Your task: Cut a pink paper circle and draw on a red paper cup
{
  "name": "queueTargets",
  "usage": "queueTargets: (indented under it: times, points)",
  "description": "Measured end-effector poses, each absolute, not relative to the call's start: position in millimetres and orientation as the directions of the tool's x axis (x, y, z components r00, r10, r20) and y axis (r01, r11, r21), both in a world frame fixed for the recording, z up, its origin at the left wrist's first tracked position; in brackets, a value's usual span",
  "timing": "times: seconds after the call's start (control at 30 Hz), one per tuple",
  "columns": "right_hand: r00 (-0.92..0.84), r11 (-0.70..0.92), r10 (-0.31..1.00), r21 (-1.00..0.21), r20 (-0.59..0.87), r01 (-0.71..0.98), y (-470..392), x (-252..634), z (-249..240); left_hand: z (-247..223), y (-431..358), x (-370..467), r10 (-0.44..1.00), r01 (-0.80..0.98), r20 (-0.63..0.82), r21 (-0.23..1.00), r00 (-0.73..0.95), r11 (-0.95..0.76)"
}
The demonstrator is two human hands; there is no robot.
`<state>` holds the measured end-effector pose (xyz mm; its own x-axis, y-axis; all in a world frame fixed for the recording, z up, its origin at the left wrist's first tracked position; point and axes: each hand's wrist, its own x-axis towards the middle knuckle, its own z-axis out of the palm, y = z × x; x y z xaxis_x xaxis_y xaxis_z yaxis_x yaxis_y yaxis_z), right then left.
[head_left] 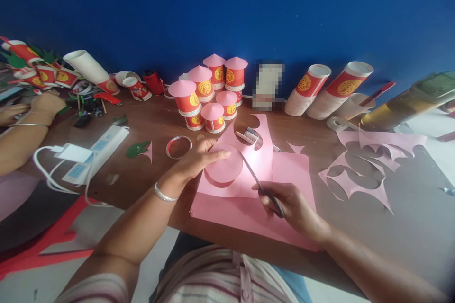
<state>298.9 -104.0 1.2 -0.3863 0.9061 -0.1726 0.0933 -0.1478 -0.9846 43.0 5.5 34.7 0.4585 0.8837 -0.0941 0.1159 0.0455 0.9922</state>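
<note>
My left hand [201, 157] grips a pink paper circle [224, 166] at its left edge, thumb on top. My right hand [284, 203] is closed round the dark handles of a pair of scissors [254, 175], whose blades point up and left to the circle's upper right edge. Under the circle lies a pink sheet [261, 170] with round cut-outs, partly raised at the back. Beneath that is a stack of pink paper [298, 175]. Several markers [249, 136] show through a cut-out. Behind my hands stand several red paper cups with pink cone roofs [212, 111].
Pink scraps [359, 184] lie on the right of the brown table [401, 227]. Cup stacks [302, 94] and a bottle of yellow liquid [401, 104] stand behind. A power strip [95, 156] with white cables is at left, near another person's hand [48, 104].
</note>
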Motion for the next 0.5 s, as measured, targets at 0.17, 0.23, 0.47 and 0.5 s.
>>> queueTargets:
  times: [0.17,0.23,0.47,0.5]
  points:
    - [-0.388,-0.18,0.899,-0.979,-0.204,0.099,-103.1,296.5,2.0,32.7,6.4,41.6,0.855,0.157,-0.138,0.985,0.499,0.068]
    - [-0.392,-0.181,0.897,-0.978,-0.206,0.1,-103.1,296.3,2.2,31.2,6.7,41.1,0.86,0.169,-0.136,0.984,0.492,0.059]
    - [-0.387,-0.161,0.904,-0.983,-0.181,0.085,-104.5,297.7,1.5,30.3,6.7,41.0,0.849,0.12,-0.141,0.988,0.51,0.093]
    - [-0.387,-0.161,0.904,-0.984,-0.18,0.081,-104.5,297.8,1.5,31.1,6.5,41.1,0.85,0.122,-0.141,0.988,0.507,0.091]
